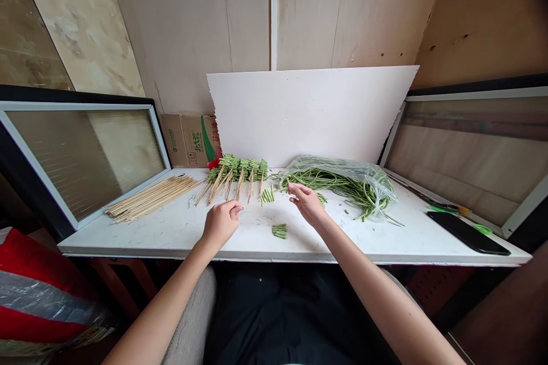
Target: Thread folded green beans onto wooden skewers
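My left hand is closed in a pinch above the front of the white table, in line with the blunt end of a thin bamboo skewer that is hard to see. Short green bean pieces sit side by side along that skewer, between my hands. At its other end my right hand pinches what looks like a small green bean piece, mostly hidden by the fingers. Below lies a small pile of cut bean pieces. More cut pieces show partly behind my right hand.
Finished bean skewers are stacked at the back. Loose bamboo skewers lie left. A clear plastic bag of long green beans lies right. Beyond it are a black phone and scissors. A cardboard box stands behind.
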`<move>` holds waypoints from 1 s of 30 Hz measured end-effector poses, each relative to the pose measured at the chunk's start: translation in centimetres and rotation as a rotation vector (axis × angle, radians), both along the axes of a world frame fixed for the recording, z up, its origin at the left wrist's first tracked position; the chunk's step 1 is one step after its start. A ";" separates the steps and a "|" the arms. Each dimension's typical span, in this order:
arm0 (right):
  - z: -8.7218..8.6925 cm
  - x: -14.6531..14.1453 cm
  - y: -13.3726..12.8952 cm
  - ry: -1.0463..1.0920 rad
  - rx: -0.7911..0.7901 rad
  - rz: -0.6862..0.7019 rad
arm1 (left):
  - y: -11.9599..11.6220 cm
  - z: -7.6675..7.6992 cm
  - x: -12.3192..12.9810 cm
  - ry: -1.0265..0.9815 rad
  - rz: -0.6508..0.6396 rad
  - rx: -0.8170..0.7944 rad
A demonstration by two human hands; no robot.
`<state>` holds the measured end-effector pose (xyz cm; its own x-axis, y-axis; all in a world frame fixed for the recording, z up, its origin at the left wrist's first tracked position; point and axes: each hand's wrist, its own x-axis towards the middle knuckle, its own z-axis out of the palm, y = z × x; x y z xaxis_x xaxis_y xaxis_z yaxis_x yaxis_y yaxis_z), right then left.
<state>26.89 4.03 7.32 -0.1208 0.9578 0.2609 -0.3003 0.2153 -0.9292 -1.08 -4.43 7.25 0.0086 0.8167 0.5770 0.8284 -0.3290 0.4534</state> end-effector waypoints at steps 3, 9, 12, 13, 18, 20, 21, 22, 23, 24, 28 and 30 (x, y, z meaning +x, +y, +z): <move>-0.2 -0.4 0.0 0.022 0.009 -0.016 | 0.0 -0.1 0.0 -0.001 0.015 0.001; -0.1 -0.6 -0.2 0.033 0.038 -0.007 | -0.1 -0.1 0.2 -0.015 0.014 0.008; 0.2 -0.6 -0.4 0.052 0.040 -0.002 | 0.0 -0.2 0.4 -0.019 0.014 0.005; 0.2 -0.7 -0.4 0.060 0.041 -0.002 | 0.0 -0.3 0.5 -0.020 0.013 0.004; 0.2 -0.9 -0.4 0.082 0.051 -0.040 | 0.1 -0.9 0.8 -0.057 0.027 0.010; 0.1 -1.0 -0.4 0.091 0.057 -0.050 | 0.1 -1.1 0.9 -0.072 0.034 0.021; 0.1 -1.0 -0.4 0.097 0.061 -0.047 | 0.1 -1.1 1.0 -0.078 0.034 0.027; 0.1 -1.1 -0.5 0.102 0.064 -0.042 | 0.0 -1.2 1.1 -0.082 0.031 0.030; 0.1 -1.1 -0.5 0.105 0.066 -0.036 | 0.0 -1.2 1.1 -0.086 0.028 0.032; 0.2 -1.1 -0.6 0.105 0.068 -0.030 | 0.0 -1.2 1.2 -0.090 0.027 0.031; 0.6 -0.9 -0.8 0.117 0.063 -0.009 | 0.0 -1.3 1.3 -0.099 0.027 0.023; 0.7 -0.9 -0.8 0.134 0.061 0.003 | 0.1 -1.4 1.4 -0.100 0.026 0.022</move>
<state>26.01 3.26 8.02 -0.0834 0.9393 0.3328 -0.4214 0.2693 -0.8659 0.28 -4.35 5.83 -0.0708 0.8032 0.5914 0.7878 -0.3186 0.5271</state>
